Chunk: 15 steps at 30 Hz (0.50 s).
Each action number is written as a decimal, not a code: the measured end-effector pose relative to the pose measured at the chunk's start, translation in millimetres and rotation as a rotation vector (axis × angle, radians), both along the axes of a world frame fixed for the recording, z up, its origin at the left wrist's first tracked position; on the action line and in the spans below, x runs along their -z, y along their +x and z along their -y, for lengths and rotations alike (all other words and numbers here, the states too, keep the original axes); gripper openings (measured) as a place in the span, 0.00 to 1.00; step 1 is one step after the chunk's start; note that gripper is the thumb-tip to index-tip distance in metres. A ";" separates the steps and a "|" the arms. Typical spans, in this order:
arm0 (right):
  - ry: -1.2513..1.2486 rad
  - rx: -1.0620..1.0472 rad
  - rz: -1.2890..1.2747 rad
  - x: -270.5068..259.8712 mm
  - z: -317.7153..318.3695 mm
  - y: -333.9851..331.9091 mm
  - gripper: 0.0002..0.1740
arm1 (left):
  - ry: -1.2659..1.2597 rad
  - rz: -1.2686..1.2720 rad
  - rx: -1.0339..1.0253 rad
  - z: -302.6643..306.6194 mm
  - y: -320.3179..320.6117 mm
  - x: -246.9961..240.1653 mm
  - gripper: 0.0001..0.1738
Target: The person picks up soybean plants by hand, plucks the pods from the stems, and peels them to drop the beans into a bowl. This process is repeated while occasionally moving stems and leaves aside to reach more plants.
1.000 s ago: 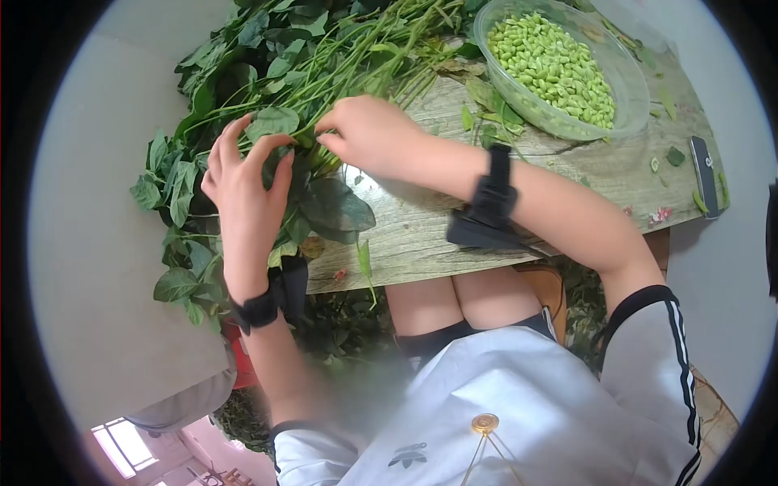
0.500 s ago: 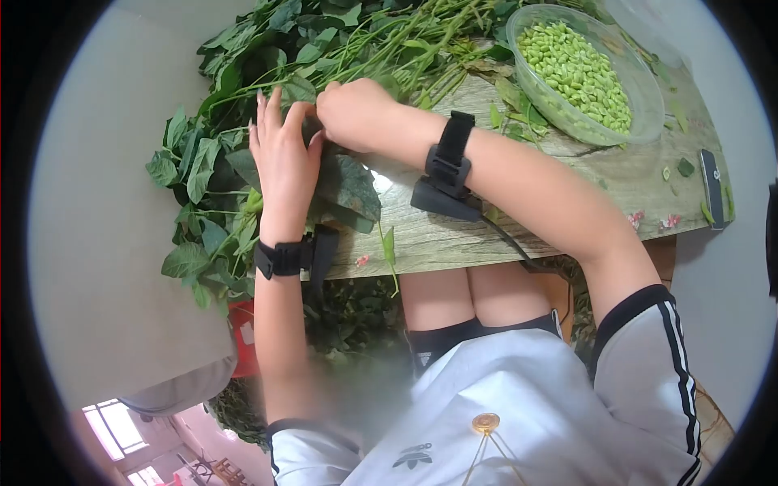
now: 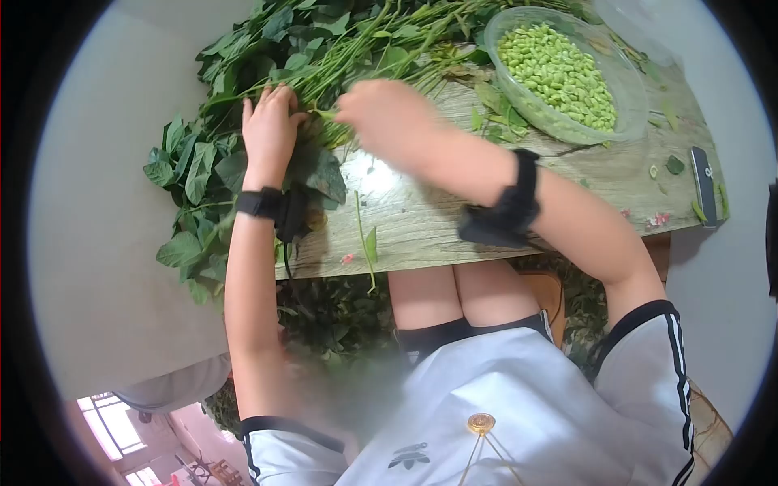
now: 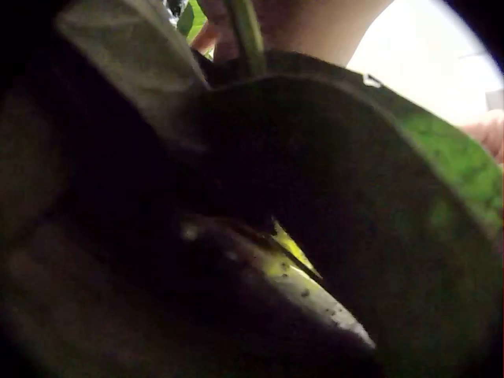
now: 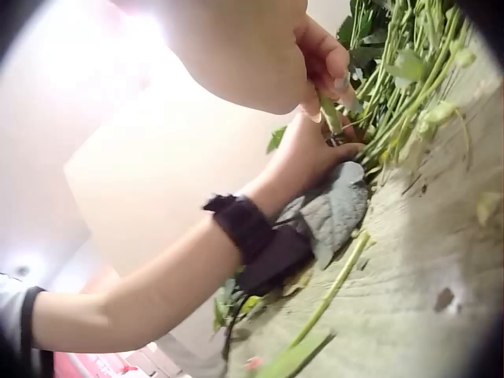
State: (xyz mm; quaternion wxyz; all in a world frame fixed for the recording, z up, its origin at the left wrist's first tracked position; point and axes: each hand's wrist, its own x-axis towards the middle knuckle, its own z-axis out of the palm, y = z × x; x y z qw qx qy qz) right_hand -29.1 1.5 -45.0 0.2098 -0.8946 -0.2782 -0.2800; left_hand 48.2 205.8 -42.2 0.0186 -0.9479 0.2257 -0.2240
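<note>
A heap of leafy soybean stalks [image 3: 324, 49] covers the far left of the wooden table [image 3: 421, 227]. My left hand [image 3: 271, 121] reaches into the heap, its fingers curled over stalks; in the right wrist view that left hand [image 5: 315, 153] lies low against the stems [image 5: 394, 87]. My right hand [image 3: 381, 109] is just to its right, blurred. In the right wrist view the right hand [image 5: 319, 67] pinches a green pod [image 5: 331, 112] between thumb and fingers, just above the left hand. Dark leaves [image 4: 331, 197] fill the left wrist view.
A clear bowl [image 3: 628, 113] of shelled green beans [image 3: 559, 73] stands at the back right. A dark phone [image 3: 703, 182] lies near the right edge. Loose leaves and a bare stem [image 3: 361, 235] lie on the table; more foliage is under it.
The right hand has drawn to the right, away from the left hand. The left hand has reached further up into the stalks, and its forearm now lies straighter.
</note>
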 end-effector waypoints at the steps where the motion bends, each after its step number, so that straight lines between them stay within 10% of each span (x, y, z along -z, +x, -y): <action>1: 0.145 -0.055 0.024 0.1 19.6 -2.0 0.06 | 0.050 -0.061 -0.070 8.4 -8.0 -11.2 0.12; 4: 0.577 -0.012 -0.547 -10.2 71.8 -27.6 0.09 | -0.124 0.098 0.069 39.5 -40.3 -43.2 0.12; 8: 0.938 -0.106 -0.627 -8.5 96.4 -40.0 0.11 | -0.276 -0.210 0.526 94.2 -71.9 -57.2 0.16; 12: 0.381 -0.014 -0.086 9.1 95.7 -37.2 0.09 | -0.172 -0.354 0.503 98.8 -51.2 -25.6 0.12; 15: 0.370 0.012 -0.143 17.4 83.2 -48.2 0.09 | -0.178 -0.405 0.509 98.1 -35.2 -15.9 0.09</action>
